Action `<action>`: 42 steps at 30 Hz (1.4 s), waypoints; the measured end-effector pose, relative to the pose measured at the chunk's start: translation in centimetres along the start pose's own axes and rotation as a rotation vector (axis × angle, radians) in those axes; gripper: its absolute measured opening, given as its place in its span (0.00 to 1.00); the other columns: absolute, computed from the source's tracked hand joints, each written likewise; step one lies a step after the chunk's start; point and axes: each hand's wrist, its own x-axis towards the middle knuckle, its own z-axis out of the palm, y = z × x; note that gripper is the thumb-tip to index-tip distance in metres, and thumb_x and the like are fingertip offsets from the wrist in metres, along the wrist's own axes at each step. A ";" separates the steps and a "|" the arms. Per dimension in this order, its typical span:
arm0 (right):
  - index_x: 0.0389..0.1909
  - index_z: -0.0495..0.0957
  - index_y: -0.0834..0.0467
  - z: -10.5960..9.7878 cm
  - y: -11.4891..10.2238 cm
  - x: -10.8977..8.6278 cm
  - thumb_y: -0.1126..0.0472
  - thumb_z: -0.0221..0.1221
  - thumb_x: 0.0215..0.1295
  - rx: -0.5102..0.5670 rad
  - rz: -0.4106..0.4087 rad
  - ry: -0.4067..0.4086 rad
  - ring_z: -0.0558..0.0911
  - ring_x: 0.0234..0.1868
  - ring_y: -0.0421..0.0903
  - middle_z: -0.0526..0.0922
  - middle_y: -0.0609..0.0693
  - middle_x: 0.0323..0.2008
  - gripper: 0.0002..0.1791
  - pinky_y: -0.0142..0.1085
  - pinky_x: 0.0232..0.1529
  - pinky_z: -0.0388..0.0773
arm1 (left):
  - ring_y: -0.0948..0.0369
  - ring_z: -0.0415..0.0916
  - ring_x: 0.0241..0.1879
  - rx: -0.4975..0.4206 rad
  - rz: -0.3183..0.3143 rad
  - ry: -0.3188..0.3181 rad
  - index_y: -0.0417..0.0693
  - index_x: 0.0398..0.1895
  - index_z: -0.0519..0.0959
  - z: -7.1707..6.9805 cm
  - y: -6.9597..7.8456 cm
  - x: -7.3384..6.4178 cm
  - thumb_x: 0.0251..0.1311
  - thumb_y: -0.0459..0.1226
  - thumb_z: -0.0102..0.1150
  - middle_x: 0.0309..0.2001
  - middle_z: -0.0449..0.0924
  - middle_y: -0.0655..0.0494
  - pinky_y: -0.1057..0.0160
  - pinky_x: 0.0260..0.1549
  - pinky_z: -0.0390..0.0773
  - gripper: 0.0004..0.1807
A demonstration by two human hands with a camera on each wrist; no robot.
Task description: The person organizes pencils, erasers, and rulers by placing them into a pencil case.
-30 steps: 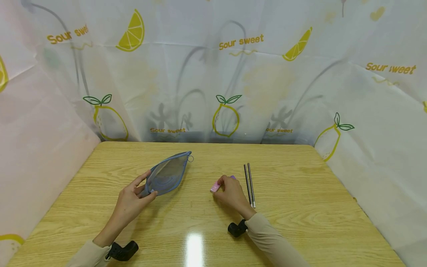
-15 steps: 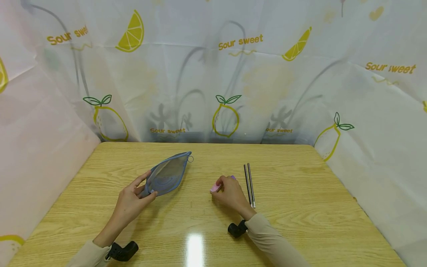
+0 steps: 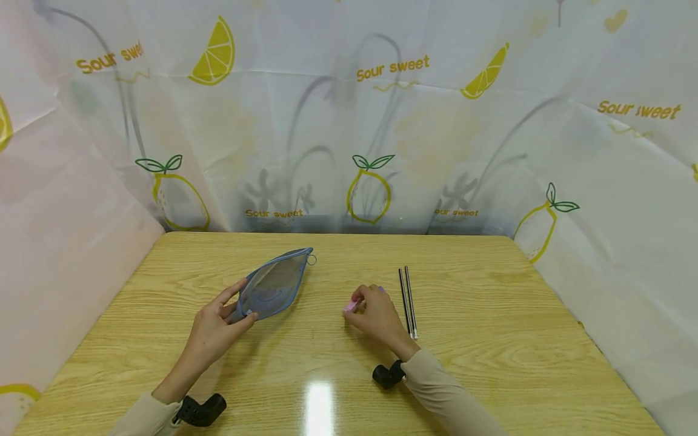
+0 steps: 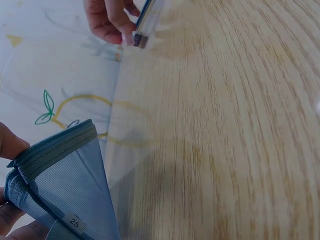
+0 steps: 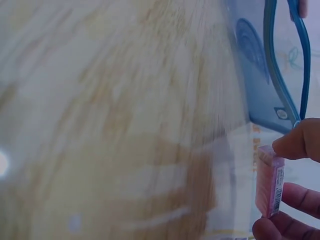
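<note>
My left hand (image 3: 215,330) grips one end of a blue mesh zip pouch (image 3: 272,287), thumb on the near side and fingers on the far side. Its mouth gapes, and a ring hangs from the zipper at the far end. To the right, my right hand (image 3: 376,315) pinches a small pink eraser (image 3: 350,307) between thumb and fingers. In the right wrist view the eraser (image 5: 270,182) stands on end in the grip, a barcode label on its side. A bit of purple (image 3: 382,289) shows just beyond my right hand, mostly hidden.
Two dark pencils (image 3: 408,303) lie side by side just right of my right hand, on the wood-grain table (image 3: 491,339). Behind the table hangs a white lemon-print cloth (image 3: 327,121), which also lines both sides. Each wrist carries a black camera mount (image 3: 202,410).
The pink eraser has turned slightly in my right fingers, and that hand has shifted a little upward. My left hand and the pouch have stayed in place.
</note>
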 end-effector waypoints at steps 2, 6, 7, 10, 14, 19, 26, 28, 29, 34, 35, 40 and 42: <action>0.35 0.79 0.58 0.0 -0.2 -0.1 0.56 0.69 0.54 -0.005 0.001 0.017 0.75 0.33 0.44 0.76 0.48 0.32 0.13 0.37 0.34 0.75 | 0.38 0.74 0.51 -0.002 -0.001 0.001 0.36 0.70 0.64 0.0 -0.1 0.0 0.55 0.28 0.67 0.60 0.67 0.27 0.65 0.30 0.82 0.38; 0.35 0.79 0.57 -0.1 -0.5 -0.2 0.56 0.69 0.54 0.024 0.001 0.049 0.78 0.36 0.47 0.77 0.48 0.34 0.12 0.38 0.36 0.78 | 0.38 0.74 0.52 -0.006 -0.011 -0.002 0.36 0.70 0.63 0.1 -0.2 0.0 0.55 0.28 0.67 0.61 0.67 0.27 0.66 0.30 0.82 0.38; 0.35 0.79 0.57 -0.1 -0.5 -0.2 0.57 0.69 0.55 0.038 -0.001 0.057 0.78 0.36 0.48 0.78 0.48 0.35 0.12 0.38 0.37 0.78 | 0.38 0.74 0.52 -0.007 -0.011 -0.001 0.36 0.70 0.63 0.1 -0.2 0.0 0.55 0.28 0.68 0.60 0.67 0.27 0.66 0.30 0.82 0.38; 0.36 0.79 0.57 -0.1 -0.7 -0.3 0.57 0.68 0.55 0.072 -0.004 0.078 0.79 0.37 0.49 0.79 0.49 0.36 0.11 0.39 0.38 0.78 | 0.38 0.74 0.52 -0.004 -0.011 0.000 0.36 0.70 0.64 0.1 -0.2 0.0 0.56 0.28 0.68 0.59 0.68 0.27 0.66 0.30 0.82 0.38; 0.38 0.80 0.57 -0.1 -0.8 -0.3 0.58 0.67 0.54 0.101 -0.013 0.105 0.79 0.37 0.49 0.79 0.49 0.37 0.11 0.39 0.37 0.79 | 0.38 0.74 0.51 -0.002 -0.011 0.000 0.36 0.70 0.64 0.1 -0.1 0.0 0.56 0.29 0.67 0.59 0.69 0.27 0.66 0.29 0.82 0.38; 0.38 0.80 0.59 -0.1 -1.0 -0.4 0.60 0.67 0.53 0.134 -0.050 0.160 0.80 0.38 0.52 0.80 0.49 0.38 0.12 0.40 0.38 0.79 | 0.39 0.74 0.51 -0.002 -0.012 0.001 0.37 0.70 0.64 0.1 -0.1 -0.1 0.56 0.29 0.67 0.58 0.70 0.27 0.67 0.29 0.82 0.38; 0.37 0.79 0.59 -0.1 -1.2 -0.4 0.60 0.68 0.54 0.158 -0.094 0.209 0.80 0.38 0.51 0.80 0.48 0.37 0.12 0.40 0.41 0.80 | 0.38 0.75 0.50 0.005 -0.004 0.008 0.36 0.70 0.64 0.1 -0.2 -0.1 0.55 0.29 0.68 0.57 0.70 0.27 0.66 0.29 0.82 0.38; 0.37 0.79 0.59 -0.1 -1.3 -0.4 0.60 0.69 0.54 0.151 -0.109 0.223 0.80 0.38 0.51 0.80 0.48 0.37 0.12 0.39 0.41 0.79 | 0.38 0.76 0.49 0.010 -0.005 0.008 0.36 0.70 0.64 0.1 -0.2 -0.1 0.56 0.29 0.67 0.56 0.71 0.27 0.66 0.29 0.82 0.38; 0.37 0.79 0.59 -0.1 -1.3 -0.3 0.60 0.69 0.54 0.148 -0.116 0.229 0.80 0.38 0.52 0.80 0.48 0.37 0.12 0.39 0.41 0.79 | 0.39 0.76 0.49 0.010 -0.005 0.008 0.36 0.70 0.64 0.1 -0.2 -0.1 0.56 0.29 0.67 0.56 0.71 0.27 0.66 0.29 0.82 0.38; 0.36 0.79 0.60 -0.1 -1.5 -0.1 0.61 0.69 0.53 0.167 -0.136 0.250 0.80 0.39 0.56 0.80 0.50 0.36 0.12 0.47 0.41 0.79 | 0.38 0.76 0.49 0.008 -0.004 0.009 0.36 0.70 0.64 0.1 -0.1 0.0 0.56 0.28 0.67 0.55 0.71 0.27 0.66 0.28 0.82 0.37; 0.36 0.79 0.60 -0.1 -1.6 -0.1 0.61 0.69 0.53 0.173 -0.137 0.252 0.80 0.39 0.56 0.80 0.50 0.36 0.12 0.48 0.41 0.79 | 0.38 0.76 0.49 0.007 -0.004 0.009 0.36 0.70 0.64 0.1 -0.1 0.0 0.56 0.28 0.67 0.55 0.71 0.27 0.66 0.28 0.82 0.37; 0.36 0.79 0.61 -0.2 -1.8 0.0 0.62 0.68 0.53 0.189 -0.152 0.260 0.80 0.39 0.56 0.80 0.50 0.36 0.11 0.49 0.41 0.79 | 0.38 0.75 0.49 0.000 -0.005 0.008 0.36 0.70 0.64 0.1 0.0 0.0 0.56 0.28 0.67 0.56 0.71 0.27 0.66 0.29 0.82 0.37; 0.36 0.79 0.61 -0.2 -1.9 0.0 0.63 0.68 0.53 0.189 -0.159 0.262 0.80 0.40 0.56 0.80 0.51 0.36 0.11 0.49 0.40 0.79 | 0.38 0.75 0.50 -0.004 -0.008 0.006 0.36 0.70 0.64 0.1 0.0 0.0 0.56 0.28 0.67 0.56 0.71 0.27 0.66 0.29 0.82 0.37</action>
